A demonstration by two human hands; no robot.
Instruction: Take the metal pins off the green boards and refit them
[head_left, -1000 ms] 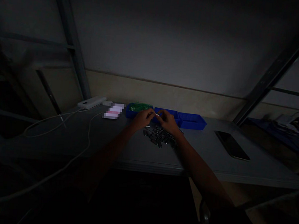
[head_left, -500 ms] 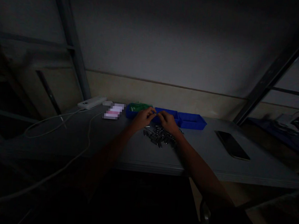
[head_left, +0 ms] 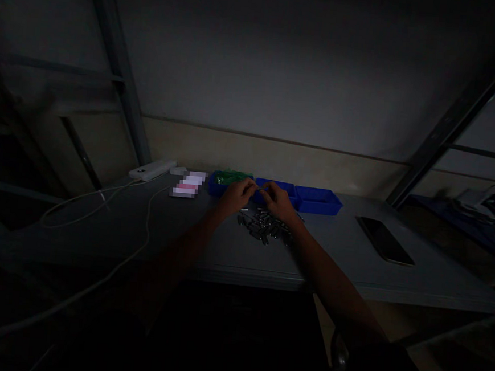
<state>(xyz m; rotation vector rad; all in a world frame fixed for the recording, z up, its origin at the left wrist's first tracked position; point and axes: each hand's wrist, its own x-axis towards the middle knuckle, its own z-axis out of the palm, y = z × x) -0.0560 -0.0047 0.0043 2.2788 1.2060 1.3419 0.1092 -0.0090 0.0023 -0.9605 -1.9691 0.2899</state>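
Observation:
My left hand and my right hand meet over the grey table, fingertips pinched together on a small metal part between them. Just below them lies a pile of small dark metal parts. Behind the hands stand three blue trays: the left tray holds green pieces, the middle tray is partly hidden by my right hand, and the right tray is in full view. The scene is very dim.
A dark phone lies on the table's right. A white power strip with a white cable sits at the back left, next to a blurred pink-white card. Metal shelf posts flank the table.
The fingertips of both hands have closed in on each other; the bright part seen between them a second ago is now mostly covered.

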